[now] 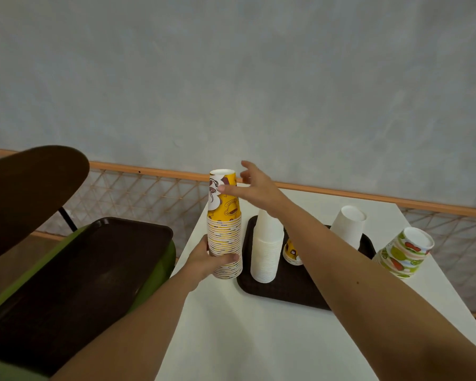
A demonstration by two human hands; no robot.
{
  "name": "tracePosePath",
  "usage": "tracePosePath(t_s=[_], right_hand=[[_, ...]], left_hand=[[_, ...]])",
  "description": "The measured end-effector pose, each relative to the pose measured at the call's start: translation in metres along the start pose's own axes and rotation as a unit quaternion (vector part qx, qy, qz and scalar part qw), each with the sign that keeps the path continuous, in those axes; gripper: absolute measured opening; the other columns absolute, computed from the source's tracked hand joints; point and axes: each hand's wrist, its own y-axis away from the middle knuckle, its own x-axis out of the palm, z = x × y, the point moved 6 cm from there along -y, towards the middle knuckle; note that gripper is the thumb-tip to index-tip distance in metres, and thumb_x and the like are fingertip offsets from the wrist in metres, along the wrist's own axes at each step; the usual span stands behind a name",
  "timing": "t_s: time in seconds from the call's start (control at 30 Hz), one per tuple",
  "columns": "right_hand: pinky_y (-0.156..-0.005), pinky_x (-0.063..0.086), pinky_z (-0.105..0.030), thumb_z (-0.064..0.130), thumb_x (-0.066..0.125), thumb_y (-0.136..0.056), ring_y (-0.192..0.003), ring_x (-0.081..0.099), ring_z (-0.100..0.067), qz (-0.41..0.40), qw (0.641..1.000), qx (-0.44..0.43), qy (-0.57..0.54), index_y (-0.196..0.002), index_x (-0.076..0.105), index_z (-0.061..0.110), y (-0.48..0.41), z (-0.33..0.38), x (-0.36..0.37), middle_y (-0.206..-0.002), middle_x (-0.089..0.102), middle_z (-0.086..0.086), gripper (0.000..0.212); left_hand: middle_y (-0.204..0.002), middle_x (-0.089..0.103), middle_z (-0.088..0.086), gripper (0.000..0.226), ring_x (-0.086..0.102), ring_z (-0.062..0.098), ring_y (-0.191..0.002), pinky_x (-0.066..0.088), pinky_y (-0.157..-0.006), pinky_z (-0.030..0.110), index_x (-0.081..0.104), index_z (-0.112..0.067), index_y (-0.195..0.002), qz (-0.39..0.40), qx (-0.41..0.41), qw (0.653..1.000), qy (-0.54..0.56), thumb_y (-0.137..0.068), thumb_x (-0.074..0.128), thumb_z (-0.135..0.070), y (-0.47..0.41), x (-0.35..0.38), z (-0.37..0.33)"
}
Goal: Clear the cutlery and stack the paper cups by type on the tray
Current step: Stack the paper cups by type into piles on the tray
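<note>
Our left hand [212,261] was curled round the lower part of the tall yellow cup stack [225,229], thumb across the front and fingers behind it, holding the stack upright. The cups sat upside-down, nested tightly, with the top cup showing a brown-and-white print. The stack was over the white table [231,325], just beside the left edge of the brown tray [286,296]; we could not tell whether its base rested on the table or was lifted clear. Our right hand [254,188] was spread wide by the top of the stack and gripped nothing. Its fingers were straight and fanned, and the thumb tip lay across the side of the top cup. On the tray stood a white cup stack [267,248], also upside-down. Just to its right was a short yellow stack [291,254], partly hidden behind our right forearm. A second white stack [348,224] leaned at the tray's far side. A fruit-patterned stack [404,253] lay tilted on the table, right of the tray. To the left of the table, a second dark tray [80,270] rested on a green surface [154,281].
</note>
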Motion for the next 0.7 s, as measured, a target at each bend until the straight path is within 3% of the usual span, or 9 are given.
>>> tracePosePath(t_s=[0.1, 0.23, 0.3, 0.53, 0.7], right_hand=[[-0.095, 0.047, -0.036, 0.039, 0.076, -0.073, -0.123, 0.051, -0.024, 0.045, 0.999, 0.019, 0.004, -0.144, 0.028, 0.017, 0.004, -0.003, 0.018, -0.137, 0.048, -0.006, 0.088], [-0.096, 0.050, -0.039, 0.034, 0.079, -0.071, -0.109, 0.060, -0.019, 0.070, 0.997, 0.012, -0.006, -0.126, 0.051, 0.019, 0.009, -0.004, 0.031, -0.121, 0.062, -0.001, 0.063], [-0.090, 0.051, -0.034, 0.030, 0.077, -0.074, -0.106, 0.060, -0.018, 0.067, 0.998, 0.009, -0.009, -0.121, 0.055, 0.020, 0.012, -0.002, 0.033, -0.120, 0.063, -0.002, 0.053], [-0.079, 0.049, -0.029, 0.028, 0.076, -0.076, -0.096, 0.056, -0.014, 0.025, 0.998, 0.015, -0.053, -0.124, 0.049, 0.019, 0.018, 0.007, 0.028, -0.106, 0.056, 0.005, 0.057], [-0.079, 0.050, -0.033, 0.026, 0.076, -0.076, -0.098, 0.058, -0.017, 0.004, 0.996, 0.012, -0.091, -0.124, 0.048, 0.020, 0.015, 0.017, 0.020, -0.114, 0.059, 0.000, 0.056]], left_hand=[[-0.132, 0.051, 0.000, 0.079, 0.048, 0.023, -0.122, 0.044, -0.099, 0.043, 0.036, -0.025, -0.136, 0.003, 0.005, 1.000, -0.010, -0.070, 0.081, -0.025, 0.004, -0.002, -0.001], [-0.132, 0.051, 0.000, 0.078, 0.048, 0.022, -0.121, 0.044, -0.101, 0.044, 0.036, -0.025, -0.135, 0.010, 0.012, 1.000, -0.008, -0.071, 0.080, -0.023, 0.009, -0.005, -0.003], [-0.132, 0.051, 0.000, 0.078, 0.048, 0.022, -0.122, 0.044, -0.102, 0.045, 0.035, -0.025, -0.136, 0.015, 0.013, 1.000, -0.014, -0.071, 0.080, -0.023, 0.011, -0.005, -0.002], [-0.132, 0.051, -0.001, 0.080, 0.048, 0.022, -0.123, 0.043, -0.103, 0.047, 0.037, -0.026, -0.135, 0.018, 0.014, 0.999, -0.022, -0.069, 0.081, -0.025, 0.013, -0.008, -0.001], [-0.131, 0.053, -0.002, 0.078, 0.049, 0.021, -0.122, 0.043, -0.103, 0.044, 0.038, -0.026, -0.134, 0.024, 0.011, 0.999, -0.026, -0.069, 0.081, -0.026, 0.015, -0.010, 0.003]])
